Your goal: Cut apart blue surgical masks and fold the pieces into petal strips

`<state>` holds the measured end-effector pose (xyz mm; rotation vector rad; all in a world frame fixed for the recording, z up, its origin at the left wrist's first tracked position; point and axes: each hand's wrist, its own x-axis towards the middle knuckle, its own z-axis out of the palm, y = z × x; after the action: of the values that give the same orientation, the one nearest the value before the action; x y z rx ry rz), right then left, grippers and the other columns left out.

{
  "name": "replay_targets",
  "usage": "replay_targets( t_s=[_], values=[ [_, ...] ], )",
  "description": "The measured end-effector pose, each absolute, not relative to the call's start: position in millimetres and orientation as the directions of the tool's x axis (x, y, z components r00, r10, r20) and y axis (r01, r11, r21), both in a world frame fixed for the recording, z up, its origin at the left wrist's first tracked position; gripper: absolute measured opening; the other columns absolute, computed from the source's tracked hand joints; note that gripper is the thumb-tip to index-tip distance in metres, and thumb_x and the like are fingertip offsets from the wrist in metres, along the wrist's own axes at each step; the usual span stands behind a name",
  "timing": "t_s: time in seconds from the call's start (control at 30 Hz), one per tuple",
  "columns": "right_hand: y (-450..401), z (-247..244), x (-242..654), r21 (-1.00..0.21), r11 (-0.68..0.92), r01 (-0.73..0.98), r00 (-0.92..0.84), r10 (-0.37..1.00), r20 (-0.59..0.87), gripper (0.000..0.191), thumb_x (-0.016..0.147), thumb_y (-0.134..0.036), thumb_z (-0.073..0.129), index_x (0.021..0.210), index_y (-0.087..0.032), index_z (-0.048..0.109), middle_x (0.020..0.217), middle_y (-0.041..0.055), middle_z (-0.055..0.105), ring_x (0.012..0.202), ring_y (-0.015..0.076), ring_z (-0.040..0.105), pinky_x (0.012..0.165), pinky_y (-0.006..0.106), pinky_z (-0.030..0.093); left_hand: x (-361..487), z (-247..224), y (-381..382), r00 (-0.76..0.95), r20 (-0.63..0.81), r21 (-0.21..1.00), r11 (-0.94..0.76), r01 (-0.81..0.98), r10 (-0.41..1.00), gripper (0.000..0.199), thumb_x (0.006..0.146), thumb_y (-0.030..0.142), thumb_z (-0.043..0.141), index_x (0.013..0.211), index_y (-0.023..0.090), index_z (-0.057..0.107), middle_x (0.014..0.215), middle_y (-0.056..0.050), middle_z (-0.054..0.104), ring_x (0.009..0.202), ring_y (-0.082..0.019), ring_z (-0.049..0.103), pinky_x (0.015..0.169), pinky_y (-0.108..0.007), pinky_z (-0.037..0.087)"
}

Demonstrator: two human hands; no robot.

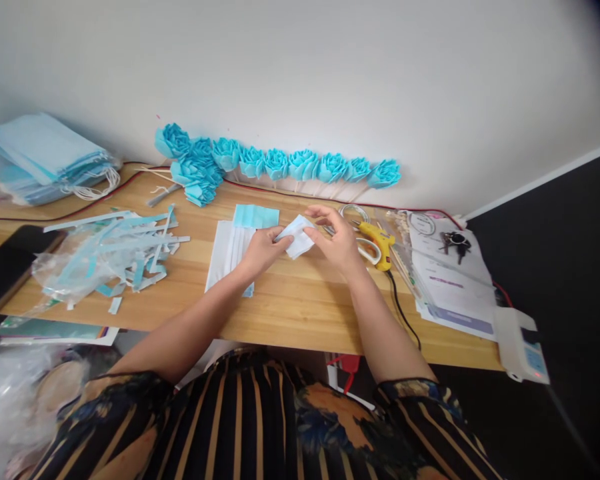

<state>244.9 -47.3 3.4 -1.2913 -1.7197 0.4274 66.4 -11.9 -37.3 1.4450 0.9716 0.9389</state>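
A small pale blue-white piece of mask fabric (299, 241) is held above the middle of the wooden table. My left hand (266, 252) pinches its left edge between thumb and finger. At its right edge, my right hand (337, 239) grips it with the thumb, the other fingers curved above. Just left of the hands lies a stack of white strips (236, 248) with a bright blue folded piece (256, 217) at its top end. A yellow glue gun (381, 248) rests right of my right hand, near a roll of tape (369, 251).
Blue fabric flowers (303, 165) on sticks line the wall. Cut scraps (115, 250), a black phone (13, 263) and stacked masks (50, 150) are on the left. Papers (447, 280) and keys (456, 243) lie right. The glue gun's cord (400, 310) crosses the front edge.
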Motion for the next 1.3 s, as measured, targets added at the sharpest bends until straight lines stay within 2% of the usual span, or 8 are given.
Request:
replay_targets(
  t_s=[0.17,0.43,0.67,0.97,1.3],
  values=[
    [-48,8,249,-0.614,0.381,0.691,-0.061,0.878,0.475,0.026,0.085,-0.036,0.066,0.11,-0.026,0.067,0.114,0.0058,0.071,0.105,0.0247,0.064,0.093,0.042,0.05,65,-34,-14,0.34,0.075,0.979,-0.133,0.151,0.937,0.018,0.079,0.03,0.061,0.071,0.015,0.068,0.059,0.003,0.057,0.057,-0.012,0.047,0.056,-0.024,0.034],
    [-46,8,253,-0.595,0.477,0.647,-0.147,0.843,0.517,0.018,0.085,-0.034,0.068,0.102,-0.026,0.066,0.115,0.0055,0.071,0.112,0.0244,0.063,0.102,0.044,0.045,66,-25,-18,0.352,0.088,0.966,-0.166,0.196,0.932,0.016,0.079,0.028,0.06,0.071,0.016,0.067,0.058,0.003,0.054,0.056,-0.011,0.044,0.056,-0.025,0.032],
    [-44,6,253,-0.593,0.517,0.617,-0.165,0.822,0.546,0.009,0.083,-0.026,0.07,0.089,-0.024,0.064,0.11,0.0046,0.072,0.106,0.0236,0.065,0.098,0.044,0.046,65,-23,-19,0.381,0.085,0.941,-0.199,0.272,0.921,0.021,0.08,0.031,0.056,0.075,0.014,0.066,0.061,0.003,0.052,0.058,-0.011,0.042,0.058,-0.024,0.032],
    [-43,3,252,-0.654,0.494,0.573,-0.117,0.839,0.531,0.01,0.083,-0.025,0.07,0.09,-0.024,0.062,0.108,0.0036,0.072,0.102,0.0213,0.067,0.095,0.042,0.048,65,-25,-19,0.395,0.07,0.947,-0.186,0.263,0.916,0.023,0.081,0.032,0.054,0.075,0.014,0.066,0.061,0.002,0.053,0.059,-0.011,0.045,0.055,-0.023,0.031],
    [-44,4,252,-0.659,0.497,0.564,-0.133,0.843,0.522,0.008,0.083,-0.024,0.07,0.087,-0.023,0.063,0.108,0.0038,0.072,0.102,0.0212,0.067,0.096,0.042,0.048,64,-27,-18,0.391,0.067,0.952,-0.176,0.25,0.918,0.024,0.081,0.033,0.055,0.079,0.013,0.068,0.061,0.002,0.053,0.057,-0.01,0.044,0.054,-0.023,0.03]
  ],
)
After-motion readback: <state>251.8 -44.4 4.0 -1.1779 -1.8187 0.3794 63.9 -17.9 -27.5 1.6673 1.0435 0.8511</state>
